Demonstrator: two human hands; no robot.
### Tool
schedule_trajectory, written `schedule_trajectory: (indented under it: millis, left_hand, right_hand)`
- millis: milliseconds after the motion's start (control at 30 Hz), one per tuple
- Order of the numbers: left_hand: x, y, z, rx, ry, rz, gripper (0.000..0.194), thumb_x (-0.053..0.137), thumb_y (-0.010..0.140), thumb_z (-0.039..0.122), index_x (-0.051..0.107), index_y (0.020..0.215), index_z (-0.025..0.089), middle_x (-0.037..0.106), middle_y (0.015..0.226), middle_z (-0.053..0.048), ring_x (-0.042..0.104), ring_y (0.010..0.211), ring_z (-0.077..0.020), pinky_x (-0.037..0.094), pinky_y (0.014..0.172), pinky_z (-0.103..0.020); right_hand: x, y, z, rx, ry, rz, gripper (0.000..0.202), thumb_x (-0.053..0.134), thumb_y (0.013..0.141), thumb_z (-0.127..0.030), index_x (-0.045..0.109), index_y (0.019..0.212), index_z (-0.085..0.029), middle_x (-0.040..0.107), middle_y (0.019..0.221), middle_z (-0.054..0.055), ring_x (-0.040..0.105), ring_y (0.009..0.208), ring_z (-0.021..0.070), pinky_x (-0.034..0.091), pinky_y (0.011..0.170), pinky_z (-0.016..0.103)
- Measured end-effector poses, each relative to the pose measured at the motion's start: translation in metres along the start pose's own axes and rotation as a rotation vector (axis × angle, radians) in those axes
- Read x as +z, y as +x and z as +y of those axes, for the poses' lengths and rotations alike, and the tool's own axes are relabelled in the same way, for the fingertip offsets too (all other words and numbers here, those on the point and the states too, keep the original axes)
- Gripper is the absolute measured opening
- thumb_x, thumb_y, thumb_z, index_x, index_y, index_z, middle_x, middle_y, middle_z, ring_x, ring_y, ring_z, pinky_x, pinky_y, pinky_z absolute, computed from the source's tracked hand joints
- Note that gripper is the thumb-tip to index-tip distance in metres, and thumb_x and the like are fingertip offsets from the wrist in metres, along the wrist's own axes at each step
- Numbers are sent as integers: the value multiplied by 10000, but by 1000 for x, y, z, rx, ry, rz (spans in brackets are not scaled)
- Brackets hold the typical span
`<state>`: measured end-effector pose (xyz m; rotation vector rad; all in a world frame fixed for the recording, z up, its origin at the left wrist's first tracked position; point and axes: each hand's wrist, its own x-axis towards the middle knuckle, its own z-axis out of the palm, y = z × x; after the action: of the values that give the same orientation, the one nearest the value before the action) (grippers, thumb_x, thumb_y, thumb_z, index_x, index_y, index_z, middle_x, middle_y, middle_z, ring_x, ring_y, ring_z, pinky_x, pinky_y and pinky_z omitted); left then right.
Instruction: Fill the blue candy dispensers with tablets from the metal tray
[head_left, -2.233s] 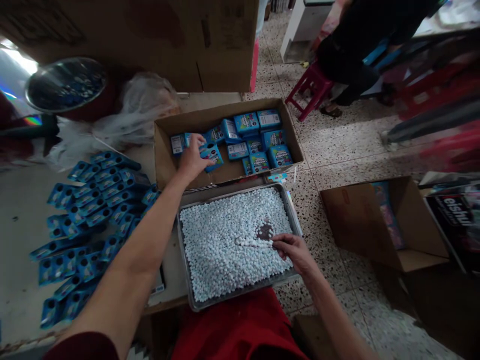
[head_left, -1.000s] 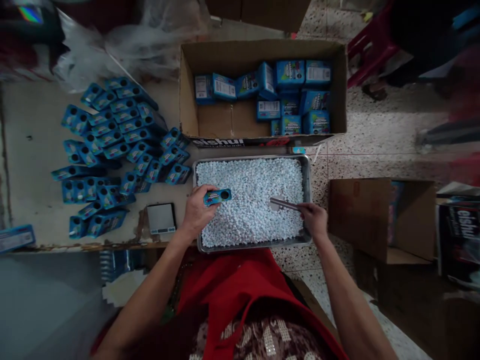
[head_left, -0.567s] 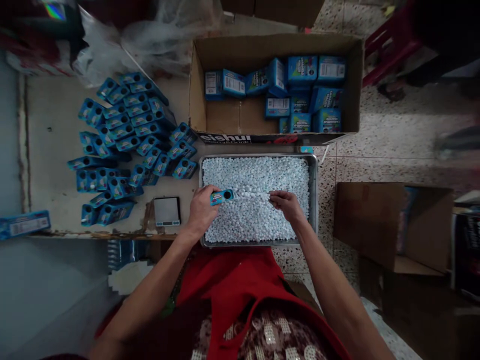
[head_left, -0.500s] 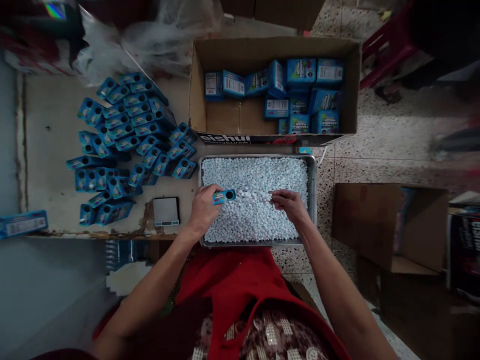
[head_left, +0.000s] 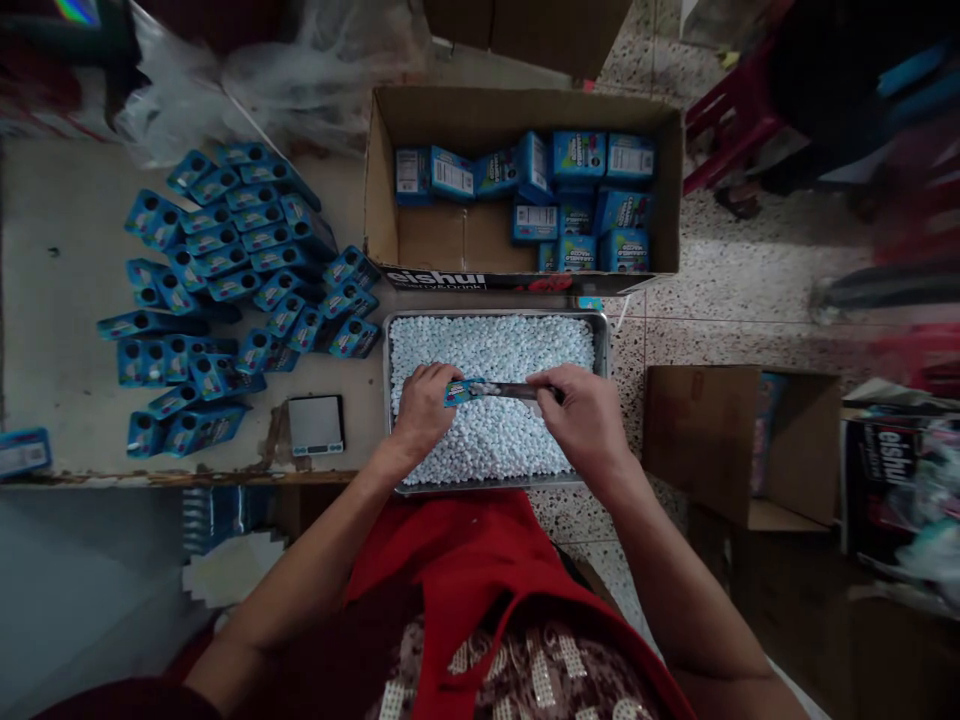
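Note:
My left hand [head_left: 422,408] is closed around a small blue candy box [head_left: 459,392], its holed end facing right. My right hand [head_left: 589,412] grips the dark handle of a narrow metal scoop [head_left: 514,391]. White candies lie at the scoop's tip, which meets the box's holed end; how far it enters I cannot tell. Both hands are above a metal tray [head_left: 603,345] full of small, pale candies [head_left: 487,450].
Several blue boxes [head_left: 225,290] with round holes stand on the table at left, beside a digital scale [head_left: 316,424]. Behind the tray, a cardboard carton [head_left: 427,240] holds more blue boxes. An open carton [head_left: 697,420] is on the right, with a person near a red stool [head_left: 731,115].
My right hand has turned over and gripped the scoop's handle. The scoop, earlier among the candies, is now raised with its tip at the box. The view has shifted slightly.

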<state>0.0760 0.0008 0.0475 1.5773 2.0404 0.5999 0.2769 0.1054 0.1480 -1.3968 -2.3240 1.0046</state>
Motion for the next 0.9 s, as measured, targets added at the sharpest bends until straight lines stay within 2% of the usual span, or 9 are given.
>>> schedule_trajectory:
  millis: [100,167,233,333,400,533,600,700,900]
  left_hand:
    - [6,2,-3,-43,-60,19,330,588,741,-1,658,975,220,710,1004,-63,611,997,-264,476,912,-383]
    - [8,4,-6,-104,-139,46,335,606,716,6,664,965,221,713,1006,-54,618,1013,-259,484,933,-386]
    - [9,5,-9,-192,-258,65,341,645,684,26,667,962,222,717,1009,-38,633,1010,-246,497,939,-378]
    - [3,2,-13,-323,-435,49,354,705,651,69,662,968,219,720,997,-9,662,948,-211,519,888,-334]
    - [-5,-2,-15,-379,-482,38,360,731,640,89,660,971,212,719,982,4,669,905,-191,522,852,-305]
    - [-25,-17,-22,-445,-435,59,390,769,634,119,666,999,207,716,943,12,668,848,-174,520,798,-277]
    - [-33,-22,-27,-456,-357,81,398,767,642,128,670,1019,211,717,937,7,666,832,-178,517,779,-281]
    - [-38,-25,-31,-422,-216,87,369,736,654,117,678,1004,217,719,921,-7,663,847,-201,516,785,-303]
    - [-26,-9,-12,-298,-192,6,359,635,653,36,676,958,222,720,938,-14,653,895,-223,512,833,-335]
  right_hand:
    - [-6,-11,7,12,27,20,260,565,880,-165,802,961,-234,761,900,53,706,831,203,530,781,340]
    - [-10,-23,40,122,84,55,254,573,896,-223,802,1004,-239,763,902,50,705,795,201,530,753,332]
    - [-8,-38,93,309,108,107,254,597,876,-272,806,1008,-216,756,818,53,690,703,205,520,689,328]
    - [20,-52,172,587,101,166,273,652,792,-323,811,922,-144,651,550,31,616,540,207,464,576,320]
    - [59,-48,198,667,250,130,288,682,748,-351,798,884,-125,623,513,16,582,510,190,435,542,301]
    - [143,-17,176,680,661,-59,293,718,717,-390,767,870,-146,673,606,2,561,541,131,433,554,254]
    - [162,-3,159,688,756,-114,322,731,700,-426,757,862,-149,683,635,3,547,533,112,442,555,246]
    - [148,2,153,709,823,-142,368,793,613,-452,747,810,-144,664,605,8,521,508,104,423,517,244]
    - [59,-12,137,637,919,-171,347,849,631,-387,803,884,-154,660,628,14,512,527,93,381,482,224]
